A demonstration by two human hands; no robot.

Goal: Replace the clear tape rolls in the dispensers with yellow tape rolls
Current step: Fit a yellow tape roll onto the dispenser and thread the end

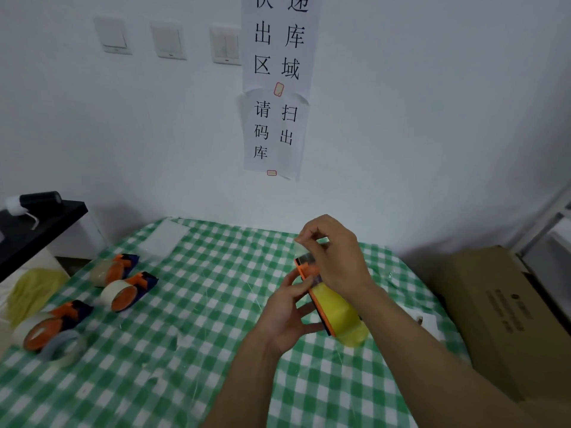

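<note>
My left hand (pixel 285 313) grips an orange and dark blue tape dispenser (pixel 306 271) that carries a yellow tape roll (pixel 341 310), held above the table. My right hand (pixel 335 254) is over the dispenser's front end and pinches the tape's free end near the cutter. At the left of the table lie three more orange dispensers with clear tape rolls: one at the back (pixel 112 270), one in the middle (pixel 128 293), one at the front (pixel 51 324). A loose clear tape roll (pixel 63 347) lies by the front one.
The table wears a green and white checked cloth (pixel 185 350). A brown cardboard box (pixel 506 310) stands at the right edge. A yellowish bag (pixel 32 290) lies at the far left, below a black shelf (pixel 40 223). The wall with paper signs (pixel 276 88) is behind.
</note>
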